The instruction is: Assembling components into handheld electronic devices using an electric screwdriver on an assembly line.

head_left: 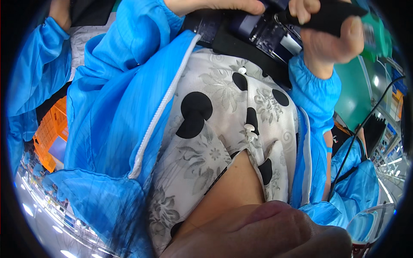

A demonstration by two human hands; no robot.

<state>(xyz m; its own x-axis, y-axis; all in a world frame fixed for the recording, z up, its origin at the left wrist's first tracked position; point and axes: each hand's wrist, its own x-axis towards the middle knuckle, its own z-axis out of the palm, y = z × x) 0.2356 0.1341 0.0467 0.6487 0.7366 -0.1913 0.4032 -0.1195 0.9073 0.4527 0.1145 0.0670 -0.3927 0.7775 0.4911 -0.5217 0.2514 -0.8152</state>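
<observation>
At the top edge my left hand [217, 4] reaches in, partly cut off, with one stretched digit lying along the top of a dark device [257, 31] at my waist. Its other fingers are out of sight. My right hand [329, 46], slightly blurred, has its fingers curled round a black strap-like piece [333, 19] to the right of the device. A metal ring or clip [277, 18] and a pale label [291, 44] show on the device's right side. Beneath the device a wide black band [234, 43] runs across my patterned shirt [232, 94].
A blue sleeve [41, 73] and hand of another person are at the far left, above an orange crate [51, 133]. Someone else in blue [355, 172] is at the right. A black cable [357, 133] hangs there, near a green object [378, 38] and green surface [355, 90].
</observation>
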